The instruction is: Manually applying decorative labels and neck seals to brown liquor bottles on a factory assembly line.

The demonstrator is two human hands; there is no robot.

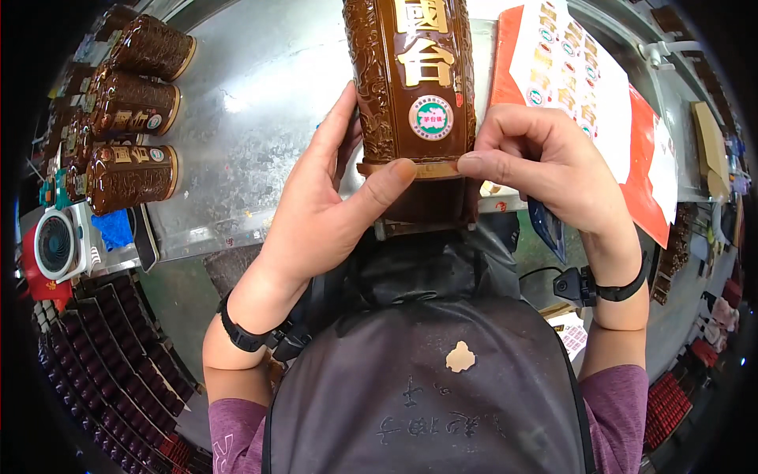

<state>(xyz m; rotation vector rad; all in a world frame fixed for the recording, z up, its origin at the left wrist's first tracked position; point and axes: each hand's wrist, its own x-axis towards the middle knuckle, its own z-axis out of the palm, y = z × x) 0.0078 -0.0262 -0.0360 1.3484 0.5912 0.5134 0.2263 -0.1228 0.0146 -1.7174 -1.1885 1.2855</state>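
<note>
Ornate brown bottle (385, 87) with raised gold characters, its base toward the worker at the near edge of the metal bench (229, 103). A gold band (437, 170) crosses the base. The left hand (322, 193), half curled, holds the bottle's left side, thumb on the band; the right hand (560, 162) is curled, thumb tip at the band's right end, any pinch indiscernible. The step appears to be aligning the band; the next move calls for even thumb pressure. Right: label sheets (557, 67). Left: similar bottles (130, 180).

workshop, metal workbench (237, 103), grouped brown jars (130, 180)
</note>
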